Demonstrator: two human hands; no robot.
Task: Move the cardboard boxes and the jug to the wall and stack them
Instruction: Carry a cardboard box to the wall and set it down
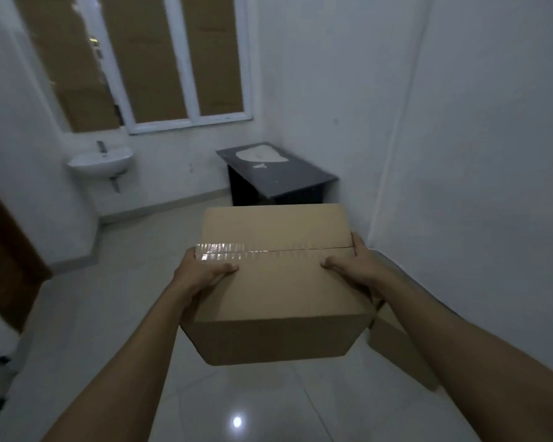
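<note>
cardboard box (pixel 278 282): plain brown, flaps shut, clear tape along top seam | held above the glossy tiled floor (pixel 115 314) | left hand (pixel 205 272) grips left edge | right hand (pixel 355 266) grips right edge | second box (pixel 396 339) low beside right wall (pixel 476 154)

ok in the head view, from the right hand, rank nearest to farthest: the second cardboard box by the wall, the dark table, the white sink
From the right hand, which holds the taped brown cardboard box:
1. Second brown cardboard box, low on the floor by the right wall, just below the hand.
2. Dark grey table, ahead in the far right corner.
3. White wall-mounted sink, far left under the window.
</note>
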